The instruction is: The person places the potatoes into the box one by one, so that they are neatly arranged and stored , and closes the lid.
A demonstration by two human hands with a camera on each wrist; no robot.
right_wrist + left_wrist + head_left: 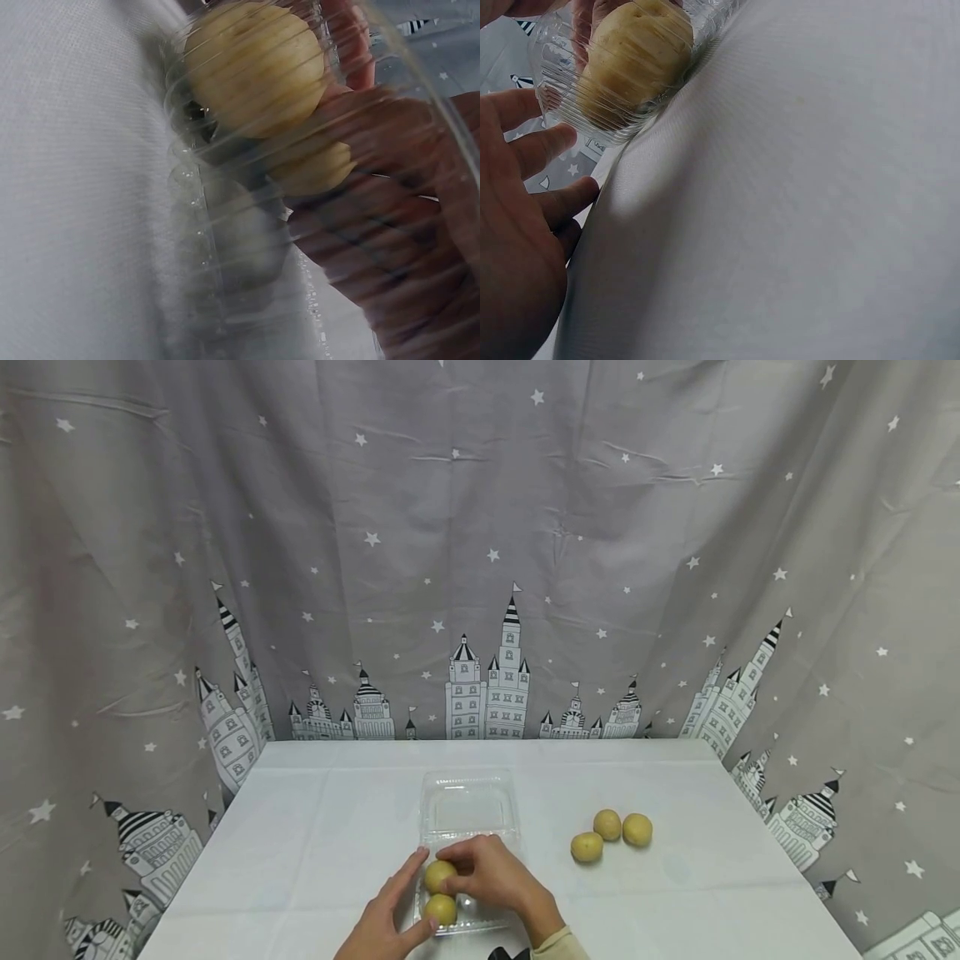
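A clear plastic clamshell container point(468, 929) lies with its lid point(467, 806) folded back, away from the person. Two yellow potatoes sit along its left side, a farther potato point(437, 878) and a nearer potato point(440, 909). My right hand point(491, 875) reaches in from the right and pinches the farther potato between thumb and fingers. Along the left wall my left hand point(381, 917) lies with its fingers extended, its thumb tip right at the nearer potato. Through the ribbed wall, the right wrist view shows a potato point(255, 67) and the right hand's fingers.
Three more potatoes stand grouped on the white tabletop to the right: a front one point(587, 847), a back one point(607, 825) and a right one point(637, 830). A grey curtain point(465, 527) printed with castles and stars hangs behind and at both sides.
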